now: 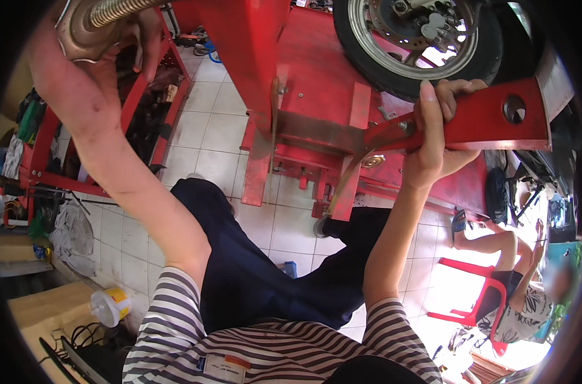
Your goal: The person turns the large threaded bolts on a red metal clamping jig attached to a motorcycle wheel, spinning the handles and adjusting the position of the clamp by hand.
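At the upper left my left hand [104, 80] reaches up, its fingers curled around a worn metal handwheel [76, 29] on a threaded screw rod [124, 11]. The wheel hides part of that hand. On the right my right hand [435, 131] is closed around a red metal jaw plate [493, 118] with a round hole near its end. Between my arms stands a red steel upright [240, 45], joined to a red lift platform [310, 64]. Just beyond my right hand, a motorcycle wheel [393, 70] with a brake disc rests above the platform.
A red rack [128, 118] with dark parts stands at the left. Lower left are a white-and-yellow bucket [110, 307], cardboard [28, 304] and a grey cloth [73, 233]. At the right, another person [509, 307] sits on a red chair [473, 285]. White tiles [201, 121] cover the floor.
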The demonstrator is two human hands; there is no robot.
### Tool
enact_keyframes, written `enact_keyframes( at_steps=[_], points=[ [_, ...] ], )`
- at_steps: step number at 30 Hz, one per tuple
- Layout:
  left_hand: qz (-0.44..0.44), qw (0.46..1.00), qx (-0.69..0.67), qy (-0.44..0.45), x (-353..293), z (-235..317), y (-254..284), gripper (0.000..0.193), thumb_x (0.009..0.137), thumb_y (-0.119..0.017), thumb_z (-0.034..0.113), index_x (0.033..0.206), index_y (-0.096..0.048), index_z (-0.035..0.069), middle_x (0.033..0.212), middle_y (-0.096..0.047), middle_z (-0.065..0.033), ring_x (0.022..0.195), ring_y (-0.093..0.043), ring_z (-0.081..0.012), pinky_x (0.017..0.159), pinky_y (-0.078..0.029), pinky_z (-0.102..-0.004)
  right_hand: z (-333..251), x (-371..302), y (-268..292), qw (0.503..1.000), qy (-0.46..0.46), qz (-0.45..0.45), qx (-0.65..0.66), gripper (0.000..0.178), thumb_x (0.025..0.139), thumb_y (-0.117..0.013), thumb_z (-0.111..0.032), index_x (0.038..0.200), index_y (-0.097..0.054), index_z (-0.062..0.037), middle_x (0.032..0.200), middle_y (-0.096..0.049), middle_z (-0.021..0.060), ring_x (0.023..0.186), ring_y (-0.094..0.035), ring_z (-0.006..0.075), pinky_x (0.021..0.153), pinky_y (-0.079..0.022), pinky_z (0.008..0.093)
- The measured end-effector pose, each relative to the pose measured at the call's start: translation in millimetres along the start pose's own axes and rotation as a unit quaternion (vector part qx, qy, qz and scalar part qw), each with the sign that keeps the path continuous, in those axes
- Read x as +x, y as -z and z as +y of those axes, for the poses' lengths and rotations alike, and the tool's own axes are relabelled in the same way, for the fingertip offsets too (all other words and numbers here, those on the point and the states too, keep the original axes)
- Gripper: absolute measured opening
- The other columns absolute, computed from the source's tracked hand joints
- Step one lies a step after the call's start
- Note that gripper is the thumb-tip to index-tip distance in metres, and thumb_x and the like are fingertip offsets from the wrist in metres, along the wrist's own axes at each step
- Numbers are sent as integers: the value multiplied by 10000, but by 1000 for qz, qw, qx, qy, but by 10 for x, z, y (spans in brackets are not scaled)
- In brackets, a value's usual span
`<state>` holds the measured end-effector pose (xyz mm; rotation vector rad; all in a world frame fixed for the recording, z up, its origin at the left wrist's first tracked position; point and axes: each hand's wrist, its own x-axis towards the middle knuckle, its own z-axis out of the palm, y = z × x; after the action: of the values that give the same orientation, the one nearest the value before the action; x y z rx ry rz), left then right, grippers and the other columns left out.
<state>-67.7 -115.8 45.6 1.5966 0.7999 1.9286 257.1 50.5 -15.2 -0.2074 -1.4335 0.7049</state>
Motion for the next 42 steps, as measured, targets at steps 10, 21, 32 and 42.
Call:
enact_keyframes(
  at_steps=[10, 21, 32, 42],
  points=[
    [172, 969, 103, -143, 42, -361, 112, 557, 925, -576, 379, 1301, -482, -21, 1294, -532, -156, 1207, -519, -305, 1053, -392, -484, 9, 0, -41, 998, -27, 22, 45, 398, 782, -621, 173, 1126, -487, 26, 794, -476, 11, 742, -427, 65, 718, -366, 198],
    [363, 904, 165, -154, 139, -312, -433, 456, 974, -444, 364, 1243, -551, 11, 1246, -571, -168, 1204, -516, -325, 1047, -384, -524, 8, -22, -14, 999, -27, 17, 28, 401, 787, -620, 174, 1134, -492, 18, 794, -482, 10, 723, -427, 55, 681, -392, 187],
    [-26, 945, -304, -122, -347, -28, 409, 452, 985, -434, 315, 1319, -474, 12, 1381, -460, -185, 1261, -466, -341, 1071, -344, -584, -52, -54, -88, 999, -10, 28, 17, 383, 794, -624, 171, 1137, -506, 48, 779, -486, 4, 720, -440, 55, 762, -378, 191],
    [72, 929, 340, -122, 103, -55, -536, 520, 848, -594, 431, 1042, -583, -51, 837, -607, -111, 668, -601, -202, 536, -500, -304, -40, -45, 11, 1000, 14, 12, 18, 388, 776, -630, 168, 1090, -477, -1, 791, -474, 8, 683, -436, 33, 546, -353, 146]
  ],
)
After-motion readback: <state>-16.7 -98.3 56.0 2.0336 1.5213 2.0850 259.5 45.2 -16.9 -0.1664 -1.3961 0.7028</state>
